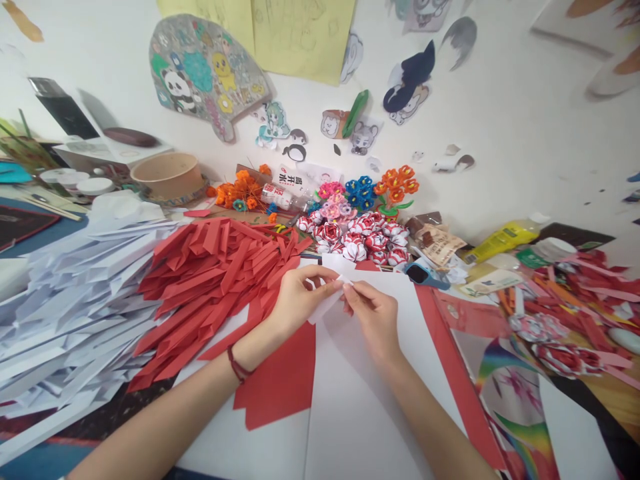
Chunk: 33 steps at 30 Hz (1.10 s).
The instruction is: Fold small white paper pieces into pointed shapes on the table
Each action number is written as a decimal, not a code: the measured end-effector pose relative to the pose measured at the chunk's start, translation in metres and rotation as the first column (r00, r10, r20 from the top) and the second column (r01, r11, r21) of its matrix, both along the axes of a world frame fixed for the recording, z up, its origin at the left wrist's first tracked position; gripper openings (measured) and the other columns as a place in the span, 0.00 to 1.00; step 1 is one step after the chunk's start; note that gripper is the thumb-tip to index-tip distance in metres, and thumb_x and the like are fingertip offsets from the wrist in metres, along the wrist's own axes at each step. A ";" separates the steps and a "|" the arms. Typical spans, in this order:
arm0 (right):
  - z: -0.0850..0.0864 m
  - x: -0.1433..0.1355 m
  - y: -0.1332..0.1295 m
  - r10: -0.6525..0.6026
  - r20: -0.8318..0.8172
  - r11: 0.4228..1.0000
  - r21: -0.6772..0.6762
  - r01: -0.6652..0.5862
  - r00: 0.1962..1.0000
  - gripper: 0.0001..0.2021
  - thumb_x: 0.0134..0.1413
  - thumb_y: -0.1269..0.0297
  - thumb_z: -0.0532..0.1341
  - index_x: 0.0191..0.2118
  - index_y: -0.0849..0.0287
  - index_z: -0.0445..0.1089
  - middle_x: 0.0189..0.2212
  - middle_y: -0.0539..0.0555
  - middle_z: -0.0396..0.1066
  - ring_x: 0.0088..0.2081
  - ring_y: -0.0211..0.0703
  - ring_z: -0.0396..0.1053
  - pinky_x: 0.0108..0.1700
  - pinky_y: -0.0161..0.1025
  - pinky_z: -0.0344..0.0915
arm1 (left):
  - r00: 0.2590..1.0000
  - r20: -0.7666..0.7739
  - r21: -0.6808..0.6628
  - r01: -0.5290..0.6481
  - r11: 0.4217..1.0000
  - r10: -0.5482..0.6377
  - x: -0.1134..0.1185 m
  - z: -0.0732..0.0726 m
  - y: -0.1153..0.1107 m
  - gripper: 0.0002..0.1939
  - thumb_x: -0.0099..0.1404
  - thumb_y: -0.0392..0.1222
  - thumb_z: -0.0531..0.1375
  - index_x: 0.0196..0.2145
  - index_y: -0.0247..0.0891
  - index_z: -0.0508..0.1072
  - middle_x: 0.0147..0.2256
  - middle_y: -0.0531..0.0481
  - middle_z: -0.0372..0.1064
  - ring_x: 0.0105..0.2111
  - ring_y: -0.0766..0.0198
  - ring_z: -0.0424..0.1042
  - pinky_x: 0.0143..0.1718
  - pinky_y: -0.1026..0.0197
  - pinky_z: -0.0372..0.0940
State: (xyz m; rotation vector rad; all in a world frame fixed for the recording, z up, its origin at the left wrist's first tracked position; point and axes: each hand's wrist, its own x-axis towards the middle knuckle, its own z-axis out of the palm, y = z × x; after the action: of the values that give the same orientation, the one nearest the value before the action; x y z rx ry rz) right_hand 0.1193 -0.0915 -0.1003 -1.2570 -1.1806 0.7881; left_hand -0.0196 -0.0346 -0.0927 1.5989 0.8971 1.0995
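My left hand (307,292) and my right hand (371,310) meet at the middle, above a large white sheet (370,380). Both are closed in a pinch on a small white paper strip (327,307). Its upper end lies between my fingertips, and part of it hangs below my left fingers. How the strip is folded there is too small to make out. To the left of my left hand lies a heap of folded red paper strips (215,280). Behind my hands stand several red and white paper flowers (355,237).
A big pile of white paper strips (75,300) spreads at the far left. Red paper sheets (280,380) lie under my left forearm. Orange flowers (395,183), a yellow bottle (503,239) and a blue watch-like object (427,275) sit at the back. Red scraps (590,293) cover the right.
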 end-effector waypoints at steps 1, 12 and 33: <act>0.000 0.000 0.000 -0.002 0.003 1.000 -0.001 0.002 1.000 0.11 0.55 0.58 0.61 0.28 0.61 0.71 0.23 0.49 0.64 0.23 0.34 0.61 0.26 0.34 0.59 | 1.000 0.000 0.000 -0.001 1.000 0.001 0.000 0.000 0.000 0.12 0.57 0.47 0.64 0.32 0.35 0.77 0.30 0.49 0.73 0.26 0.69 0.63 0.26 0.68 0.58; 0.002 -0.002 -0.001 -0.013 0.005 1.000 0.006 0.013 1.000 0.12 0.55 0.59 0.61 0.26 0.61 0.71 0.22 0.49 0.65 0.23 0.34 0.61 0.26 0.34 0.59 | 1.000 0.030 -0.023 0.005 1.000 -0.004 0.001 -0.001 0.000 0.12 0.55 0.47 0.65 0.31 0.35 0.77 0.28 0.50 0.72 0.25 0.69 0.63 0.25 0.68 0.58; 0.007 -0.002 -0.005 0.078 0.027 0.997 0.014 -0.078 0.997 0.11 0.57 0.60 0.60 0.27 0.60 0.70 0.22 0.48 0.64 0.23 0.33 0.60 0.26 0.33 0.57 | 1.000 0.006 0.042 0.025 0.999 -0.025 -0.003 0.006 -0.004 0.10 0.62 0.45 0.59 0.30 0.35 0.72 0.29 0.51 0.68 0.29 0.68 0.66 0.30 0.66 0.60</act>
State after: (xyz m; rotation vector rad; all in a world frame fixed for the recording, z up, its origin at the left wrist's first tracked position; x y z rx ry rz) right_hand 0.1173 -0.0962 -0.0930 -1.2186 -1.2611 0.8205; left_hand -0.0224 -0.0387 -0.0862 1.6362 0.8529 1.1122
